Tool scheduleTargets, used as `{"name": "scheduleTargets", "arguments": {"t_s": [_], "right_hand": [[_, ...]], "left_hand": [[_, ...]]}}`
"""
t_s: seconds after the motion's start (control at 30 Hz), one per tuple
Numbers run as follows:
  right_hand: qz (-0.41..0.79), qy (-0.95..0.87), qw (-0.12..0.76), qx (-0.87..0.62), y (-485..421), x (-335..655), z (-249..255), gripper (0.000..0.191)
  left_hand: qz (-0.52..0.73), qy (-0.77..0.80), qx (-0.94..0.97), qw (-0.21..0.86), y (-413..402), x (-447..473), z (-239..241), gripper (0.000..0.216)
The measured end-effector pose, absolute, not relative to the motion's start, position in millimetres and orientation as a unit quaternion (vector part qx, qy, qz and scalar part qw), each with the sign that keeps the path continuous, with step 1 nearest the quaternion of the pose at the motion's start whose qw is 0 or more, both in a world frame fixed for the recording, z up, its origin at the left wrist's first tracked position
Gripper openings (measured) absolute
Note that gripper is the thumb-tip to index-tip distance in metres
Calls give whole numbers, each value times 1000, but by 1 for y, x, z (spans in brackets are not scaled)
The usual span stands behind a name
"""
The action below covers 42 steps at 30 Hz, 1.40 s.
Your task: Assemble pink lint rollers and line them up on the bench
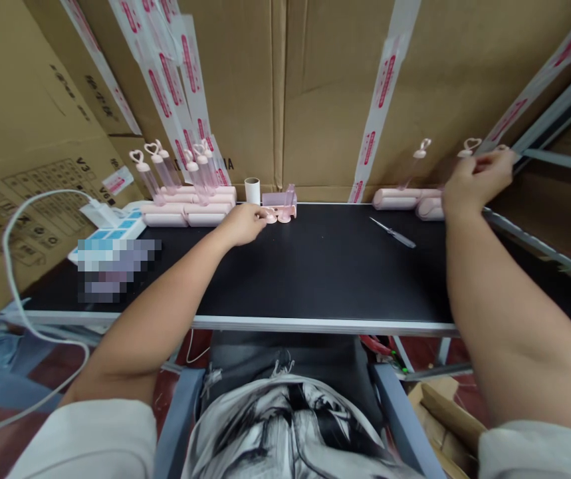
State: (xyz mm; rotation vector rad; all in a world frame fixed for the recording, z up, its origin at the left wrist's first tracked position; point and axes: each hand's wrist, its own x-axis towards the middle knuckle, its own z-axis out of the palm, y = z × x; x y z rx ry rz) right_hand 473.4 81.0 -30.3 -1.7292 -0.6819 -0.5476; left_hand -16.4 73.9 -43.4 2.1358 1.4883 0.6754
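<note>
My left hand [243,225] reaches to the back middle of the black table, its fingertips closed on a small pink piece [270,215]. A similar pink cap-like piece [284,217] lies beside it, in front of a clear pinkish holder [279,198]. At the back right my right hand [482,179] is raised with its fingers pinched together, close to a pink heart-shaped top [472,145]. Whatever is between those fingers is hidden. Below and left of this hand lie pink rolled-looking bases [397,198], with another heart-topped clear tube [421,153] standing up from them.
Several heart-topped clear tubes [149,179] stand in pink bases [208,218] at the back left. A white cardboard-like tube [252,191] is near the middle. A screwdriver [393,233] lies right of centre. A power strip [115,229] with a white cable [8,253] sits at left.
</note>
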Motion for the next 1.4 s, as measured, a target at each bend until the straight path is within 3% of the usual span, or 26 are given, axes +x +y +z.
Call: {"name": "scheduleTargets", "arguments": {"t_s": [0.17,0.37,0.47,0.67,0.93,1.03,1.17,1.23,1.4], "right_hand": [[-90,-573,565,-587,84,373,-24,5],[136,-710,417,-551,110,259,-44,50],[164,-695,405,-571,129,233,-49,52],[152,-691,415,-572,143,219,-51,18],[137,-674,487,-538,120,216,-34,17],[217,-639,532,-512,94,225,-34,17],[348,-599,549,-468,52,243,-42,25],[361,-593,564,-448,37,251,-45,29],[334,-600,596,-417,24,264,-43,38]], "left_hand": [[220,554,795,116,85,-19,-46,59],[173,570,798,93,93,1,-61,65],[168,565,803,88,94,7,-66,59],[184,565,800,86,96,9,-70,39],[219,570,786,95,99,7,-61,19],[295,544,770,153,97,3,-54,15],[349,469,720,374,86,1,-47,19],[362,427,699,446,79,3,-44,19],[421,380,651,505,65,7,-35,20]]}}
